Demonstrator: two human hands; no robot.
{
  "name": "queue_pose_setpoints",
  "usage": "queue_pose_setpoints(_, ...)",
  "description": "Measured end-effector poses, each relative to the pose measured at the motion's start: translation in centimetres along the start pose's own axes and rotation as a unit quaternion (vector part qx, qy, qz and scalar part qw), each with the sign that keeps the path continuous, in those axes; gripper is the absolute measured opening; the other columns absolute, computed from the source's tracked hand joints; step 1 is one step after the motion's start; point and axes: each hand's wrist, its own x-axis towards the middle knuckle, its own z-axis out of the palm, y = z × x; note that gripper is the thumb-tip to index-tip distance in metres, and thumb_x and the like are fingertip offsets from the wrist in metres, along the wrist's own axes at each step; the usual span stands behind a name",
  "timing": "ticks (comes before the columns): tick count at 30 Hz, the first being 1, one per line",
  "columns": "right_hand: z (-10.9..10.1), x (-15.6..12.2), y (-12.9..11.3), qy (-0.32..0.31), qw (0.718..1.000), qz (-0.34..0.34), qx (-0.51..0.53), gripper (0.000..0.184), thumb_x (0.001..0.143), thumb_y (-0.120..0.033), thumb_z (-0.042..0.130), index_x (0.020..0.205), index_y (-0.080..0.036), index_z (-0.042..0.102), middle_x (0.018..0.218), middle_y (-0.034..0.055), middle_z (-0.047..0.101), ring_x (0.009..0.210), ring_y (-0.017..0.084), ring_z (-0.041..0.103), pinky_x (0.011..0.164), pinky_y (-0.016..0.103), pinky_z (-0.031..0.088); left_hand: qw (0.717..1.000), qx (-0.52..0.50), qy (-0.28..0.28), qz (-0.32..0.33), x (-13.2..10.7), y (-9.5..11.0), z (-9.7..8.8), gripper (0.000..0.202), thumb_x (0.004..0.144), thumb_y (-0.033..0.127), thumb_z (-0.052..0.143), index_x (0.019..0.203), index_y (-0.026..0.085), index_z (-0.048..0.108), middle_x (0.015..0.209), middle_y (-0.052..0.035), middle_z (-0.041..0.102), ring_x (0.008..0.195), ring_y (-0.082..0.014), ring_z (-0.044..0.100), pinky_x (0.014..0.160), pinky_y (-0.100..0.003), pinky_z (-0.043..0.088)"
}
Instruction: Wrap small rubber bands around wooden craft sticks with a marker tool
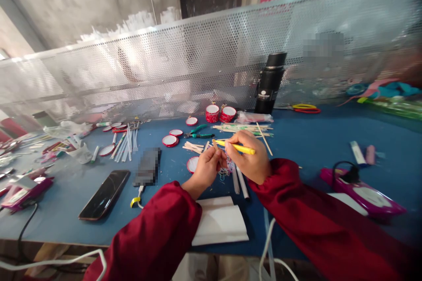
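Where both hands meet above the blue table [296,149], one yellow tool [245,149] is gripped in the closed right hand [250,162]. Its long axis runs leftward, tip toward the left hand [206,169], whose fingers are pinched on one small wooden stick [215,143]. Two red cups [212,113] and one black flask [269,83] are recorded behind.

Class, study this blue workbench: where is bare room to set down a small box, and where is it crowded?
Barest: the blue table between the right hand, the black flask and the purple device. A smaller patch lies left of the phone. Crowded: around the red lids, white tubes and wooden sticks farther back.
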Motion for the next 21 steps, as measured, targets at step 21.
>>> queue_pose_setpoints(21,-0.10,-0.01,0.23,0.002,1.000,-0.004,-0.014,0.014,0.091,-0.024,0.059,0.077,-0.026,0.056,0.071,0.0010,0.064,0.072,0.021,0.058,0.069,0.036,0.045,1.000,-0.006,-0.005,0.000,-0.09,0.04,-0.06,0.052,0.079,0.069,0.064,0.071,0.018,0.054,0.055,0.0024,0.053,0.045,-0.0079,0.036,0.047,-0.025,0.024)
